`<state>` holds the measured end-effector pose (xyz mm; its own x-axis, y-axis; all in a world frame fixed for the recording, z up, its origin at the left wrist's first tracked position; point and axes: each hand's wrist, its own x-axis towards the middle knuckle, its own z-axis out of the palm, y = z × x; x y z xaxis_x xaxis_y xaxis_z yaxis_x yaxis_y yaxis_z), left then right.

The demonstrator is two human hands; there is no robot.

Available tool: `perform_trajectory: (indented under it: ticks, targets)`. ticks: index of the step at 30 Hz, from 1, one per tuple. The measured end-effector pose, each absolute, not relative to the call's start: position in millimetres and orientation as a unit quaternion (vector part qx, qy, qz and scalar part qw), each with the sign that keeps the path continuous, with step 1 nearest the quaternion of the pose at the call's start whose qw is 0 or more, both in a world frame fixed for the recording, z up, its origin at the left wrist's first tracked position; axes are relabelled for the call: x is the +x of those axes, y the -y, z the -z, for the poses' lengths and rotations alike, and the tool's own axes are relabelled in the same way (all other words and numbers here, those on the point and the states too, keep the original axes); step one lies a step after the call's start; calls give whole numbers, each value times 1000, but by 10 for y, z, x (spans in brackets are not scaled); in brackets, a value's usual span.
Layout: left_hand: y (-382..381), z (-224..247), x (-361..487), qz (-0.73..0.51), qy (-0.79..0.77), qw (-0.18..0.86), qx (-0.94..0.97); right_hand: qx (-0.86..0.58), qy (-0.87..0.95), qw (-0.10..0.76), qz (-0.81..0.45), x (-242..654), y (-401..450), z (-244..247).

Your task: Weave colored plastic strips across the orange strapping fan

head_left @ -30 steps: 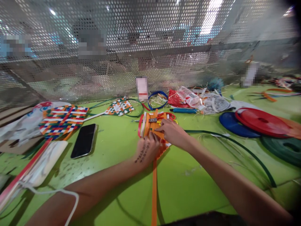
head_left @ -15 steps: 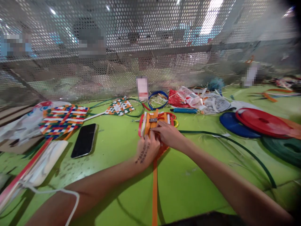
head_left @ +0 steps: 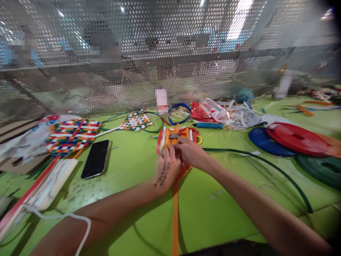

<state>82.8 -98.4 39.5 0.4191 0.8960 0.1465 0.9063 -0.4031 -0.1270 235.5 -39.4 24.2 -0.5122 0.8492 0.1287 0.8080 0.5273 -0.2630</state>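
1. Smooth bright-green tabletop [head_left: 215, 209]. Bears the landmark: a flat piece woven of orange and white plastic strips [head_left: 167, 143], lying under both hands.
2. Flat red plastic coil [head_left: 303, 138], overlapping a flat blue plastic coil [head_left: 259, 145]: well right of the woven piece, presumably to leave room for the arms.
3. Multicoloured chequered woven fan [head_left: 73, 137]: well left of the woven piece, clear of the left forearm.
4. Left hand [head_left: 167, 167]: on the woven piece's near left part, fingers bent down onto it, probably to steady it. Cannot tell whether a strip is pinched.
5. Right hand [head_left: 190, 151]: over the woven piece's right part, fingers bent inward beside the left hand's; contact hidden, grip cannot be told. A narrow dark-green plastic strip [head_left: 234, 150] emerges beside it, trailing right.
6. Black rectangular phone [head_left: 96, 160]: left of the woven piece, apart.
7. Red-and-yellow-handled metal scissors [head_left: 173, 136]: across the woven piece's far part, perhaps weighting the strips flat.
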Motion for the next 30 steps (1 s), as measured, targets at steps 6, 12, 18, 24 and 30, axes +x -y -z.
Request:
perform_trajectory:
  ticks: [6, 12, 18, 24, 30]
  targets:
    - [960, -346, 832, -17, 561, 85, -823, -481, 864, 115, -97, 2350, 387, -236]
    - [956, -327, 817, -6, 560, 83, -824, -471, 870, 121, -85, 2358, 379, -208]
    - [925, -307, 797, -17, 552, 108, -827, -482, 865, 106, -88, 2340, 402, -273]
    - [916, -349, 789, 5, 558, 97, -824, -480, 867, 107, -84, 2354, 378, -233]
    - [879, -266, 789, 11, 566, 62, -822, -472, 872, 108, -76, 2372, 363, -197]
